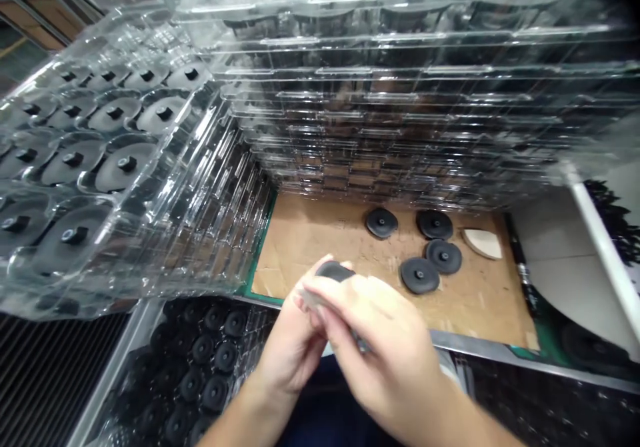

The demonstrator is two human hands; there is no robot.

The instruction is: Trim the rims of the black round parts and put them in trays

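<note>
My left hand point(293, 340) and my right hand point(380, 347) meet just in front of a brown cardboard sheet point(310, 240). Together their fingers pinch a round black disc point(334, 271), seen edge-on at the fingertips. A thin grey tool-like piece point(361, 345) pokes out under the right fingers, too blurred to name. Several more black discs with centre nubs lie on the cardboard, among them one point(419, 275) nearest my right hand and another point(381, 222) farther back.
Stacks of clear plastic trays point(400, 120) rise behind the cardboard. A tilted clear tray point(100, 140) of black discs stands at left. A bin of loose black discs point(200, 367) sits at lower left. A pale wedge-shaped piece point(483, 242) lies at the cardboard's right.
</note>
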